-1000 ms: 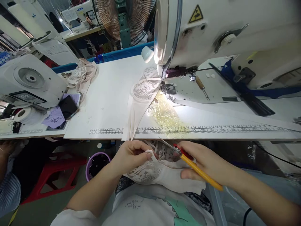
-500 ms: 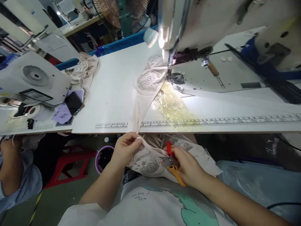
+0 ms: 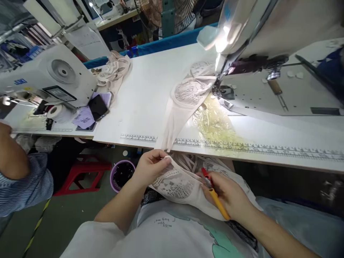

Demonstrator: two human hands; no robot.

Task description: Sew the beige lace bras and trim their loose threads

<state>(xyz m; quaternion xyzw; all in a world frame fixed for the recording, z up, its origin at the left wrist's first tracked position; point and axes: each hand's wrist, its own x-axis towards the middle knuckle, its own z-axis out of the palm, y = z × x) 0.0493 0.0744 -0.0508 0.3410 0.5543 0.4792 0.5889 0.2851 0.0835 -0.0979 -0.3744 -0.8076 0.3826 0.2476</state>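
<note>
One bra (image 3: 172,188): six o'clock from view centre, between the hands.
Left hand (image 3: 152,167): seven o'clock, thumb and fingers pinching the bra's edge.
Right hand (image 3: 230,193): five o'clock, wrapped around scissors (image 3: 219,205).

Free tabletop (image 3: 146,95) btwn cloth pile (image 3: 118,75) & lace garment (image 3: 185,96); sewing mach. (image 3: 285,28) blocks R

Table at twelve, bucket at nine

Working remotely, I take the near garment (image 3: 174,186) as centre. Another garment (image 3: 185,95) lies at 12 o'clock on the table (image 3: 150,89), reaching the sewing machine (image 3: 258,32) at 1. A phone (image 3: 98,106) rests on papers (image 3: 84,118) at 10. Beyond the bucket (image 3: 113,180), also at 9, stands a stool (image 3: 90,166); behind the table at 12, a fan (image 3: 168,16).
</note>
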